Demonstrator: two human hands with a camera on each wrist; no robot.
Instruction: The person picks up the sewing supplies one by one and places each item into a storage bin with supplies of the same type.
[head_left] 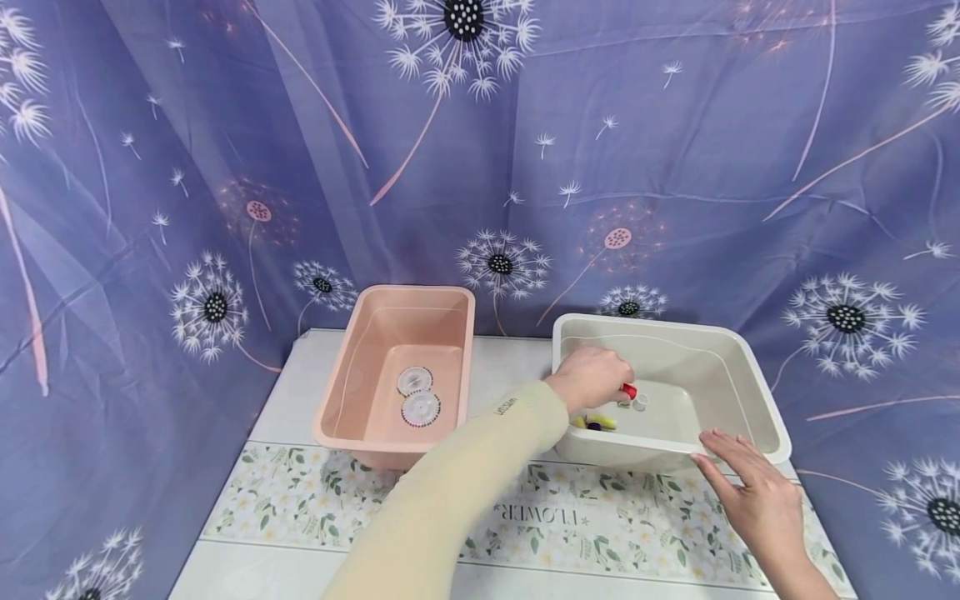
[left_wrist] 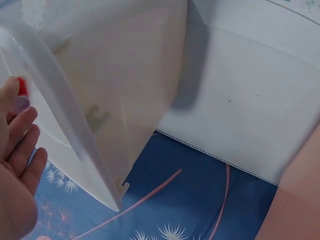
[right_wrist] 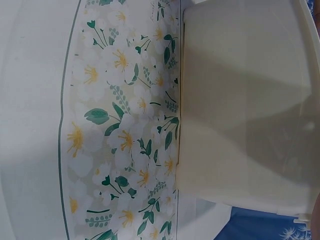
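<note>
Inside the white bin point(head_left: 720, 337), my left hand point(head_left: 592, 377) pinches a small red object point(head_left: 628, 390) between thumb and finger. A small purplish piece point(left_wrist: 22, 103) shows just beside it in the left wrist view; whether the two are joined I cannot tell. Near that hand on the bin's floor lie a small white round piece point(head_left: 641, 402), yellow pieces point(head_left: 603, 422) and a dark blue one point(head_left: 594, 426). My right hand point(head_left: 757, 492) rests its extended fingers on the bin's near rim, towards the right. In the right wrist view, mostly the bin's outer wall point(right_wrist: 240, 100) shows.
Left of the white bin stands a pink bin point(head_left: 470, 358) holding two round wheels of pins point(head_left: 415, 381), one overlapping the other. A floral strip point(head_left: 300, 492) crosses the white table point(head_left: 262, 571) in front. A purple dandelion-print curtain point(head_left: 570, 158) hangs behind.
</note>
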